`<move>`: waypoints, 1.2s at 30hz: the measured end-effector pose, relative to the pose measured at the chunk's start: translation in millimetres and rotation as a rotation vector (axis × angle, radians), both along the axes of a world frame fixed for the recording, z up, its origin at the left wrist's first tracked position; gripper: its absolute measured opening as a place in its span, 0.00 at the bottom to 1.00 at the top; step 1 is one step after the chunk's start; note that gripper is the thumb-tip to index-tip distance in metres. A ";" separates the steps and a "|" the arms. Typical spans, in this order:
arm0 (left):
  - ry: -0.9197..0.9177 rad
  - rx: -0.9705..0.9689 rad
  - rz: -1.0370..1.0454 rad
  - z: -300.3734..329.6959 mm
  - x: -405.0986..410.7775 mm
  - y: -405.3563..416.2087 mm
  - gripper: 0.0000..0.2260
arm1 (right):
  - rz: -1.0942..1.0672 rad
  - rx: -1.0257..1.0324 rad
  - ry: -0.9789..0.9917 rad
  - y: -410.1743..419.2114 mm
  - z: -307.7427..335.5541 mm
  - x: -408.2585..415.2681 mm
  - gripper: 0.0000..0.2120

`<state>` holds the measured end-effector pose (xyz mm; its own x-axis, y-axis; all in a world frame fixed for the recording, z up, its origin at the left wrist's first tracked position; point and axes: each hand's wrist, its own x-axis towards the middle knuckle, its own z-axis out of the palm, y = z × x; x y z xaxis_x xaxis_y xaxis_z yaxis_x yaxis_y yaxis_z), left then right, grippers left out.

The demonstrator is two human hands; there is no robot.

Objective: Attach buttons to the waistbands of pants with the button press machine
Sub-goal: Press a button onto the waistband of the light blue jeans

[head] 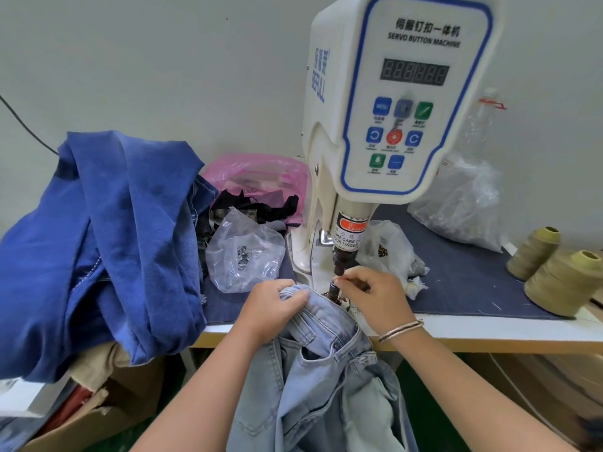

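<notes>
1. Holding the light blue pants (323, 363) at the low middle of the frame, the left hand (277, 308) has its grip curled tight on the bunched waistband (303, 305).
2. The waistband lies on the edge of the table (489, 334), right under the press head of the machine (385, 102).
3. The right hand (375, 298) is just right of the press. Its thumb and finger pinch at the small dark post (334, 288) under the head. I cannot tell if a button is between them.
4. A thin bracelet (401, 331) sits on the right wrist.
5. The rest of the pants hangs down off the table toward the bottom of the frame.
6. The white machine fills the upper middle. It has a number screen and colored keys on its front.
7. A pile of dark blue cloth (107, 243) lies at the left of the frame.
8. A clear bag (244, 252) with small metal bits inside sits left of the machine, near the left hand.
9. A pink bag (257, 174) lies behind it, with black scraps in front.
10. More clear bags (463, 203) lie at the right of the machine.
11. Two spools of tan thread (561, 282) stand at the far right.
</notes>
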<state>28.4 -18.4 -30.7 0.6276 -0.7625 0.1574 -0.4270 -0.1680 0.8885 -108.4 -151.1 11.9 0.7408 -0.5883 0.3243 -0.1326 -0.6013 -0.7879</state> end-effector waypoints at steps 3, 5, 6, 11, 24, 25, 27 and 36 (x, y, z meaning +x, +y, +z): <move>0.013 -0.005 -0.001 -0.1 0.8 0.2 0.16 | 0.003 -0.151 0.055 -3.4 1.7 2.3 0.02; 0.016 -0.004 -0.001 -0.2 1.6 0.5 0.15 | 0.006 -0.262 0.084 -5.6 2.3 1.7 0.04; 0.019 -0.004 0.000 -0.6 1.6 0.5 0.15 | 0.014 -0.283 0.087 -6.3 2.2 0.9 0.04; 0.034 -0.009 -0.011 1.5 0.4 1.3 0.15 | 0.037 -0.313 0.032 -4.3 0.3 -2.3 0.05; 0.371 -0.044 -0.353 66.2 -7.4 -4.8 0.12 | 0.219 -0.064 0.314 14.6 14.9 -24.9 0.18; 0.390 -0.046 -0.360 71.2 -8.7 -6.4 0.10 | 0.237 0.016 0.307 13.5 16.1 -26.3 0.15; 0.355 -0.004 -0.382 77.7 -9.0 -6.0 0.11 | 0.286 0.226 0.281 8.9 14.8 -29.2 0.07; 0.107 0.442 -0.437 50.9 -5.9 29.8 0.12 | 0.336 1.050 0.074 -17.6 14.7 -25.8 0.13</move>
<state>22.5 11.5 20.2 0.2380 -0.9306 -0.2781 -0.4517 -0.3595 0.8165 -134.2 -168.7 26.6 0.9115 -0.3100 -0.2704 -0.1561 0.3475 -0.9246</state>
